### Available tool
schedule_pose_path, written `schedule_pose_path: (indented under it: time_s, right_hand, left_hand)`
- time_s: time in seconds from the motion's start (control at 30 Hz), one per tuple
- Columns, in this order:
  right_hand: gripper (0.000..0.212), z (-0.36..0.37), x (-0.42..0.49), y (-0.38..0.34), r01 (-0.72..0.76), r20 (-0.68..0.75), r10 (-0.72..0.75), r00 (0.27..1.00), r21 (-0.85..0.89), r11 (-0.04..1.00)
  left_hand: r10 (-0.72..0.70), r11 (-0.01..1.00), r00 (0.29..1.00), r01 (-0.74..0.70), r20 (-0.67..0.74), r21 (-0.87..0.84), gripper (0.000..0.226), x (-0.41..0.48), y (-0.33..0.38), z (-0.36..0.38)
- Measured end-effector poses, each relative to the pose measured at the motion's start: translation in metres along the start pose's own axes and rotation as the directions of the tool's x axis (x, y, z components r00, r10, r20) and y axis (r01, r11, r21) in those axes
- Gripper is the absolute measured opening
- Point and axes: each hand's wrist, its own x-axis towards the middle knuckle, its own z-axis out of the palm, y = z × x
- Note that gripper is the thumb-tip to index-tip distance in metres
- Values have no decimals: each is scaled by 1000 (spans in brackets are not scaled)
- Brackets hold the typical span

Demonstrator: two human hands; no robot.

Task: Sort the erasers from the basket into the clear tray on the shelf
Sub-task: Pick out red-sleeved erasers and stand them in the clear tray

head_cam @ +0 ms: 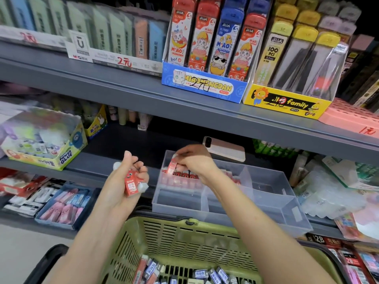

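Note:
A green basket [190, 240] sits low in front of me, with several wrapped erasers [207, 273] on its bottom. The clear tray [264, 203] with dividers stands on the shelf just behind it. A row of red erasers [184, 175] fills its back left compartment. My right hand [194, 160] is over that compartment and pinches a red eraser [171, 166] at the row's left end. My left hand [128, 177] is raised to the left of the tray and grips a few red-wrapped erasers [131, 185].
A blue box of pink and blue erasers [65, 203] lies on the shelf at the left. A Power Glue box [41, 140] stands above it. A phone [224, 148] rests behind the tray. Packets [332, 193] crowd the right side. Lead refill boxes [207, 87] line the upper shelf.

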Motion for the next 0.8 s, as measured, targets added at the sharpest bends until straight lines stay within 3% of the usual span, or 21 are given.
schedule_pose_path:
  time_s: [0.17,0.27,0.37,0.47,0.53,0.6,0.67,0.73,0.8]
  right_hand:
    - [21,20,12,5,-92,41,100,994,-171,981]
    - [27,18,14,3,-11,68,56,996,-531,847]
    - [23,18,5,0,69,13,-78,997,-629,774]
    - [16,22,-21,0,252,-121,-342,932,-464,849]
    - [31,28,-45,0,355,-42,-409,911,-424,833]
    - [41,35,-65,0,369,67,-396,916,-530,764]
    - [34,38,-72,0,344,97,-352,931,-557,756]
    - [28,36,-77,-1,339,95,-334,938,-451,826]
    - [21,31,-83,2,311,48,-308,950,-217,925]
  left_hand:
    - [-25,995,1000,26,7,-99,31,1,-3,-6]
    - [-31,991,1000,31,3,-129,37,0,0,-6]
    - [-37,989,999,38,12,-141,34,0,2,-6]
    - [-6,991,998,13,56,-133,32,-1,1,-6]
    - [26,991,996,-14,88,-134,34,-1,0,-6]
    - [49,992,991,-34,123,-120,38,-1,-2,-6]
    - [66,995,985,-53,159,-84,41,-2,-5,-6]
    - [81,997,977,-75,199,-37,44,-4,-8,-6]
    - [97,995,964,-103,249,12,45,-9,-9,-3]
